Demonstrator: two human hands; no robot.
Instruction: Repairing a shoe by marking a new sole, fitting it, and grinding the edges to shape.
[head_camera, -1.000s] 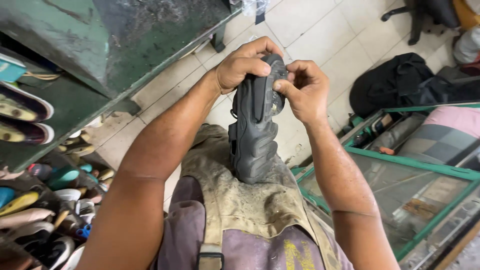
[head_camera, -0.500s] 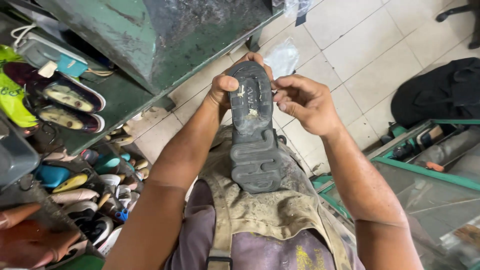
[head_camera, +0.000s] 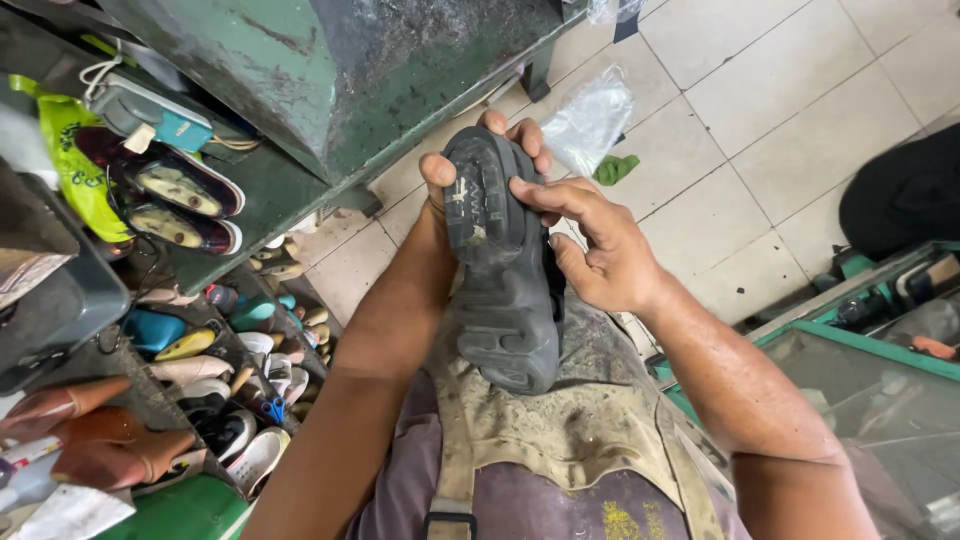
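— Held where, the dark grey rubber-soled shoe (head_camera: 503, 270)?
— Up over the lap, sole turned to the camera, toe end pointing away toward the pale tiled floor (head_camera: 760, 130), heel end down against the dusty beige apron (head_camera: 570, 440).

— And the left hand (head_camera: 470, 170)?
— Wrapped behind the toe end, thumb on the near-left edge of the sole, fingertips showing over the top rim. Closed around the shoe, gripping it.

— The right hand (head_camera: 595, 250)?
— Clamped on the right side of the same shoe, thumb and forefinger pressing onto the sole's edge near the toe, the other fingers curled along the upper. Gripping too.

— Around it?
— Directly beyond the shoe, a worn green metal workbench (head_camera: 330, 70), paint scuffed and dusty. Just past the fingertips on the tiles, a crumpled clear plastic bag (head_camera: 590, 120) with a small green scrap of cloth (head_camera: 615, 168) beside it.

— To the left?
— A shelf with a pair of dark shoes with light insoles (head_camera: 185, 205), lying openings up. Below, a heap of mixed footwear (head_camera: 230, 370) in many colours, brown leather heeled shoes (head_camera: 95, 430) nearest the bottom corner.

— To the right?
— A green-framed glass cabinet (head_camera: 880, 390), well apart from both hands.
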